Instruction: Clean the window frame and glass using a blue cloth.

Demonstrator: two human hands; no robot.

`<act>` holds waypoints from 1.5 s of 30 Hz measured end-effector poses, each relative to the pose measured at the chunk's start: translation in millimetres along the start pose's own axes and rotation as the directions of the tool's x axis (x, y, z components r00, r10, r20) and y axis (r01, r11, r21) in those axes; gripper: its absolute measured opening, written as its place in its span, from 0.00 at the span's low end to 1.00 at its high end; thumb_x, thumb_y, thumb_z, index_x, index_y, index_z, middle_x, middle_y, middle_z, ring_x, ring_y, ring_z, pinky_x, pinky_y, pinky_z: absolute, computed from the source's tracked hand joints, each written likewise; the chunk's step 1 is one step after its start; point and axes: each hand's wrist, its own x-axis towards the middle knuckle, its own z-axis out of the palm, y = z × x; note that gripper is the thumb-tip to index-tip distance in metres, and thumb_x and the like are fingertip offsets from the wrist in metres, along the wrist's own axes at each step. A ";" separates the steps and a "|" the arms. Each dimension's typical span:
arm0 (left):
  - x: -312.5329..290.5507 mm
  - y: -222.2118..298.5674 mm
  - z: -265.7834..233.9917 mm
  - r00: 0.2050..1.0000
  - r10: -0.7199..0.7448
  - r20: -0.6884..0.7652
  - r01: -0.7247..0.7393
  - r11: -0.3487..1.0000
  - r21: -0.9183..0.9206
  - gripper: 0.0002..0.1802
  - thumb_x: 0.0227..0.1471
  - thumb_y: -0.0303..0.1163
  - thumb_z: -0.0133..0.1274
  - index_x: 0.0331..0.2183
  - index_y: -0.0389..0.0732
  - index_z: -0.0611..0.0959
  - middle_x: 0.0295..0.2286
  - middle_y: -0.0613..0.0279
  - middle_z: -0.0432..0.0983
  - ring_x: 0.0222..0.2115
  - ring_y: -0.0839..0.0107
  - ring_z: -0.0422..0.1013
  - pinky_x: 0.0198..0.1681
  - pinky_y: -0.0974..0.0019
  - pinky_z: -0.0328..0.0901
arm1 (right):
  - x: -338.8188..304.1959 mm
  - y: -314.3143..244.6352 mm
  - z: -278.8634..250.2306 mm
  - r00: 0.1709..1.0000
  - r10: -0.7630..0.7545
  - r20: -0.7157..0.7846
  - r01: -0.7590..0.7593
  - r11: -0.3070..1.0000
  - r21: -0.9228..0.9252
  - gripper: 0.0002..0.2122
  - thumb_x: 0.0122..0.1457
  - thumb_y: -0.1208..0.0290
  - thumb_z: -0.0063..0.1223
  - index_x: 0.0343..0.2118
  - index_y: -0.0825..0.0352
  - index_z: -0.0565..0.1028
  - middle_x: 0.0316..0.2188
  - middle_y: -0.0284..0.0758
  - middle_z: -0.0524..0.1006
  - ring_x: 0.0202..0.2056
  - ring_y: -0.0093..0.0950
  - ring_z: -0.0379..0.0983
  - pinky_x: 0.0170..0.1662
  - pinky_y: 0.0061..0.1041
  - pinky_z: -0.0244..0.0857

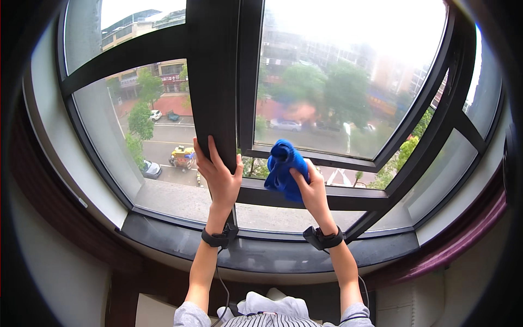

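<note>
My left hand rests against the wide dark upright post of the window, its fingers stretched out and apart, holding nothing. In my right hand is a bunched blue cloth, gripped between thumb and fingers. It is in front of the lower bar of the window frame, just below the bottom edge of the tilted-out window sash. The sash's glass pane looks hazy, with blurred trees and buildings behind it. Part of my right fingers is hidden by the cloth.
A dark stone sill runs below the frame. Fixed panes flank the sash, and a purple curtain hangs at the right. A gap under the sash opens onto the street below. Cables trail from black bands on both wrists.
</note>
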 end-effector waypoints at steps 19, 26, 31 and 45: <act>-136.6 -73.0 -105.5 0.804 -0.557 0.209 0.586 0.802 -0.118 0.32 0.55 0.26 0.49 0.59 0.35 0.58 0.56 0.48 0.57 0.53 0.58 0.63 0.54 0.56 0.61 | 21.3 -22.5 156.1 0.851 -0.509 -0.130 0.438 0.824 -0.360 0.35 0.47 0.82 0.61 0.58 0.71 0.55 0.55 0.56 0.56 0.55 0.57 0.57 0.57 0.51 0.55; -109.9 -93.5 -92.6 0.772 -0.589 0.239 0.635 0.716 -0.289 0.21 0.56 0.23 0.45 0.52 0.34 0.64 0.50 0.49 0.63 0.48 0.60 0.66 0.48 0.60 0.64 | 64.7 -50.3 149.8 0.769 -0.615 -0.176 0.503 0.751 -0.427 0.33 0.47 0.86 0.57 0.57 0.70 0.56 0.56 0.54 0.54 0.57 0.56 0.55 0.58 0.51 0.54; -72.7 -108.7 -86.8 0.880 -0.385 0.280 0.469 0.801 -0.373 0.22 0.53 0.21 0.44 0.52 0.34 0.65 0.53 0.48 0.63 0.51 0.59 0.64 0.49 0.60 0.62 | 110.7 -106.0 151.7 0.647 -0.705 -0.289 0.447 0.658 -0.606 0.30 0.49 0.83 0.57 0.56 0.67 0.58 0.59 0.51 0.54 0.58 0.55 0.54 0.57 0.52 0.53; -7.5 -219.0 -91.5 0.952 0.166 0.258 -0.133 0.981 -0.141 0.41 0.48 0.33 0.53 0.63 0.41 0.59 0.65 0.40 0.41 0.67 0.44 0.34 0.63 0.36 0.33 | -113.2 137.4 282.2 0.856 -0.475 -0.206 0.066 0.495 -0.867 0.26 0.47 0.77 0.57 0.50 0.52 0.66 0.59 0.37 0.63 0.59 0.46 0.56 0.55 0.48 0.51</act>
